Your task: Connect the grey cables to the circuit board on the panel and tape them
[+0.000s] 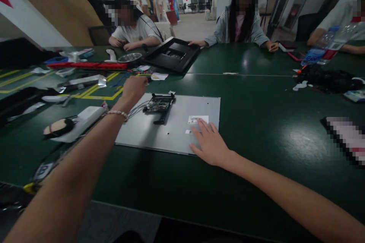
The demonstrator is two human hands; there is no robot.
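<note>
A grey metal panel (171, 133) lies flat on the green table (256, 121), with a small green circuit board (158, 104) and wires fixed near its far edge. My right hand (209, 142) rests flat on the panel's near right corner, fingers spread, beside a white label (198, 119). My left hand (133, 88), wearing a bead bracelet, reaches past the panel's far left corner with its fingers curled; what they hold, if anything, is hidden.
A black monitor casing (172, 54) lies beyond the panel. Tools, a red bar (88, 65), foil strips and a round dish (129, 57) crowd the left side. Three people sit across the table. Water bottles (327, 45) and black bags lie at right.
</note>
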